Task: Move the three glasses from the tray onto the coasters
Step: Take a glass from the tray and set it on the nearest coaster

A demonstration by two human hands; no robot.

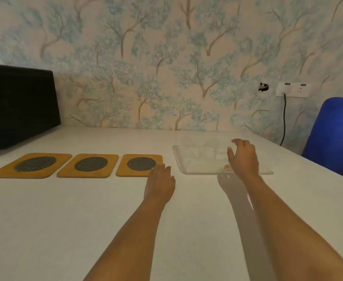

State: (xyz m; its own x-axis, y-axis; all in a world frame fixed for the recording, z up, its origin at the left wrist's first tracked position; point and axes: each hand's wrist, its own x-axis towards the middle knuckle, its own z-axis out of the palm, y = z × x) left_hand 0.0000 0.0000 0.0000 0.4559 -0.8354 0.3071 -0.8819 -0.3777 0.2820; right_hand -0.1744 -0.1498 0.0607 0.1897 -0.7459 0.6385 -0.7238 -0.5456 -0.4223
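Over the clear tray [186, 171], right hand [244, 159] grip spread open by an unreadable sticker [227, 167]; left hand [160, 182] flat, empty.

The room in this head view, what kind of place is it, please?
Probably a room in a home, perhaps a dining corner. The wall carries wallpaper printed with pale blue trees, a white wall socket plate has a cable plugged in, and a blue plastic chair stands beside the white table.

black box [18, 106] far-left on white table [65, 220] | blue chair [336, 136] right | wall socket [292, 89], cable plugged in
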